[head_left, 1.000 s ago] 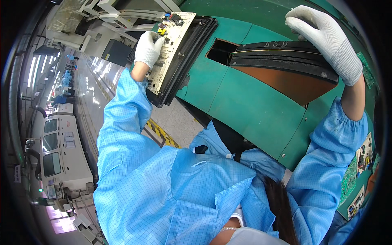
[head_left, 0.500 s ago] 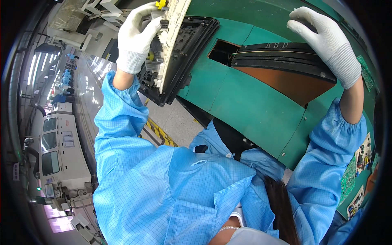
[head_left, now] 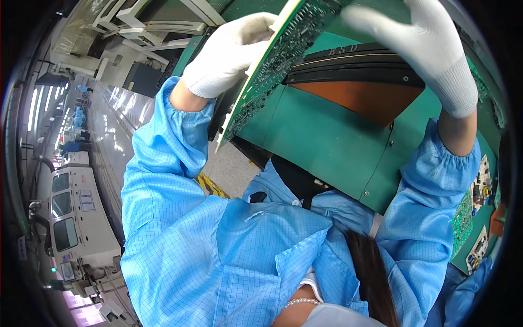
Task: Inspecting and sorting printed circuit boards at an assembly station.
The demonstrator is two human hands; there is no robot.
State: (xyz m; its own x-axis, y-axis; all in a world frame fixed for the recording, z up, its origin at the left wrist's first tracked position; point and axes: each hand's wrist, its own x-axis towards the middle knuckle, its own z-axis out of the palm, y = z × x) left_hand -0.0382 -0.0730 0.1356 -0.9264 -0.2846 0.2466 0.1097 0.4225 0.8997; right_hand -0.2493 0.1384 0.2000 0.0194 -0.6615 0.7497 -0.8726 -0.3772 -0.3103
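Observation:
My left hand [head_left: 231, 54], in a white knitted glove, grips a circuit board [head_left: 287, 54] by its left side. The board is held up tilted, almost on edge, its green soldered face with many pins turned to the right. Across from that face is my right hand [head_left: 422, 41], gloved too and holding nothing visible. Its fingers are stretched out toward the board's upper part and smeared by motion; whether they touch it I cannot tell. A black tray-like frame [head_left: 216, 117] lies behind the board, mostly hidden.
A black rack with a brown-orange side [head_left: 354, 101] is set in the green tabletop [head_left: 316, 143]. More circuit boards [head_left: 463, 226] lie along the right edge. White machines [head_left: 81, 201] line the aisle at left, and yellow-black floor tape [head_left: 211, 186] shows below.
My left hand has lifted the board off the black frame and moved right, turning its soldered face into view. My right hand has moved left, closer to the board.

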